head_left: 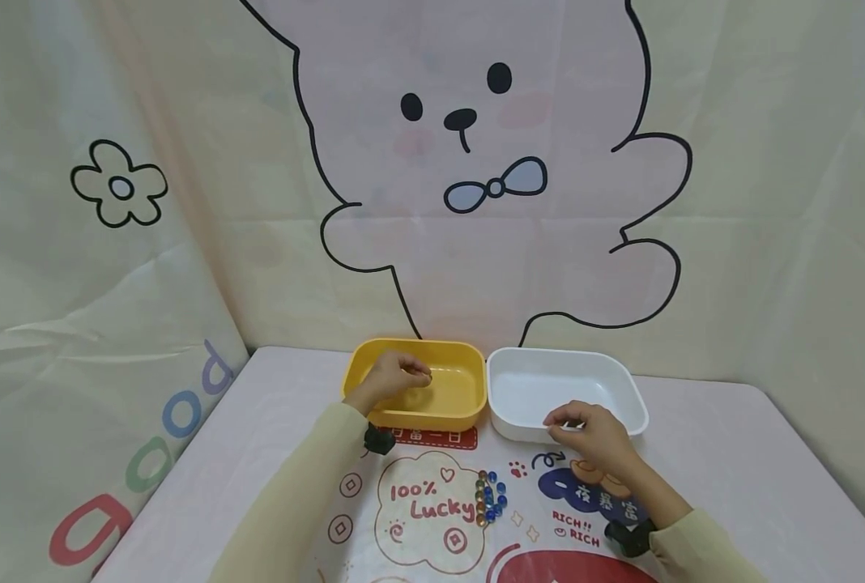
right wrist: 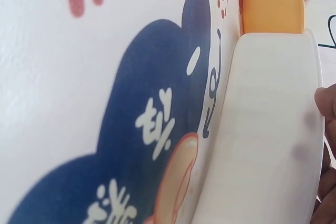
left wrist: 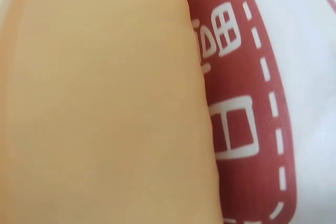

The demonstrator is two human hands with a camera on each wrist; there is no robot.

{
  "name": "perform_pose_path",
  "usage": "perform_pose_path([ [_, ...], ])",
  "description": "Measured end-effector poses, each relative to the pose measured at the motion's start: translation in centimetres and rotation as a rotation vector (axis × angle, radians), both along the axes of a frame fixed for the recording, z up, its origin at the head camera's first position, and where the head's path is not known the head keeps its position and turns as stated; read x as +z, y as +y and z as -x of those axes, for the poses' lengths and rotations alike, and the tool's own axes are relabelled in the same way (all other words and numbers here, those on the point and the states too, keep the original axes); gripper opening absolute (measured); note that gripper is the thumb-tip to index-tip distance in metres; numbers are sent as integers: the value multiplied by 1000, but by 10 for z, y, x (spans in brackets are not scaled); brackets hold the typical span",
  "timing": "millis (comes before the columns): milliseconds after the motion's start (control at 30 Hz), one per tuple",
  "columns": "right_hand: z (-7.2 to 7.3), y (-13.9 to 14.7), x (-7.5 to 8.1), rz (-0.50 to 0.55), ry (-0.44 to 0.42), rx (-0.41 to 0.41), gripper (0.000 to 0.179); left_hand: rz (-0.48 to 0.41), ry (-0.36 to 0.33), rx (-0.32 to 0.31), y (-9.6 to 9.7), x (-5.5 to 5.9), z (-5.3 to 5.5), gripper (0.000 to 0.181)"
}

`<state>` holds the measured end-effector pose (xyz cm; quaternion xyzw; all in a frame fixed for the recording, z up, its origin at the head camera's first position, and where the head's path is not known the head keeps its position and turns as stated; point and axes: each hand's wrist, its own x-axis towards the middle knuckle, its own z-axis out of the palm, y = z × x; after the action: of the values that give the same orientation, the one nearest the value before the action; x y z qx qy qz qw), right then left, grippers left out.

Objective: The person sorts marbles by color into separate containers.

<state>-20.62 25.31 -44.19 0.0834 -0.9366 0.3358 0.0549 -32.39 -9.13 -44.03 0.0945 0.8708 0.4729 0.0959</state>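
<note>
Yellow tray (head_left: 460,393) and white tray (head_left: 534,380) adjoin near counter (head_left: 731,461) back edge, side room open, beads (head_left: 488,492) in front; left hand (head_left: 394,376) over yellow, right hand (head_left: 591,431) at white's near rim, fingers bent, any hold indeterminable.

My sleeves (head_left: 287,498) are pale yellow. I have one plain yellow tray (head_left: 425,423), one plain white tray (head_left: 518,425), and beads (head_left: 492,516) in blue and amber-brown. White with red and navy prints covers my table (head_left: 272,429); the cream backdrop (head_left: 775,202) bears a pinkish, black-outlined bear (head_left: 469,267) in a light-blue bow tie (head_left: 527,176).
</note>
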Motion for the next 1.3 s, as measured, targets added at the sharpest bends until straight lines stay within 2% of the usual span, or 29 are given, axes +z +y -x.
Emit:
perform_pose_path([
  [200,0,-1,1,-4,2,-1,7,-12,-62,9,-2,-3,2,10],
  [467,0,-1,0,-8,-5,7,7,-37,-105,30,-5,-12,7,10],
  [767,1,-1,-1,-15,4,-5,7,14,-88,4,-5,-20,12,8],
  [1167,-1,-1,-1,-18,-17,-18,7,51,-122,9,-2,-20,10,6],
  [1300,0,-1,-1,-10,-22,-20,7,89,-97,4,-2,-18,9,6],
])
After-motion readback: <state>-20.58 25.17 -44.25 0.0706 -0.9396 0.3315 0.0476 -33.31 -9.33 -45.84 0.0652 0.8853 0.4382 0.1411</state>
